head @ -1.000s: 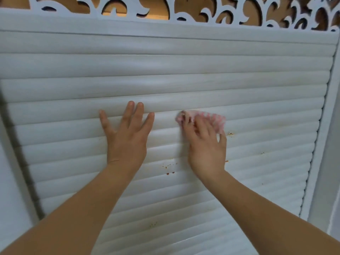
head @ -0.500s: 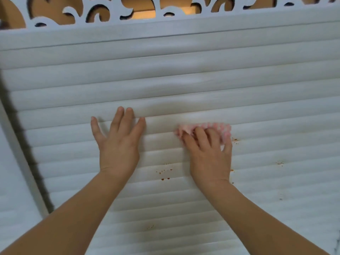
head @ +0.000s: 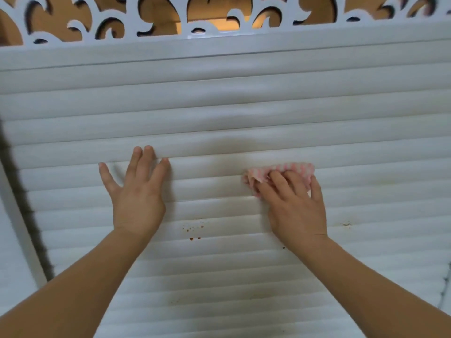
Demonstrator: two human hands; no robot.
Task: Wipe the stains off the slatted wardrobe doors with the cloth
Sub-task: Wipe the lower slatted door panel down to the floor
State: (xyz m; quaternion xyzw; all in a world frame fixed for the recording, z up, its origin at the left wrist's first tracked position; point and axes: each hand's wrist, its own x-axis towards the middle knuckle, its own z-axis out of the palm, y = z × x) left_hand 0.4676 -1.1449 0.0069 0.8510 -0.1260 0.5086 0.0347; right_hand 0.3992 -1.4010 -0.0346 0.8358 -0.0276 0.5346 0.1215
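Pressing bunched pink-striped cloth [head: 280, 173] onto ribbed white slatted door [head: 244, 113], right hand [head: 296, 208] grip curled on it; rusty specks [head: 194, 229] below-left; left hand [head: 136, 196] flat, fingers spread.

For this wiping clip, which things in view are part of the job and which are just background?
Part of the job:
- cloth, pressed to the slats under the right hand
- slatted door
- red specks between the hands
- faint specks right of the right hand
- left hand, flat on the door

Background:
- fretwork panel above the door
- dark gap at the left edge
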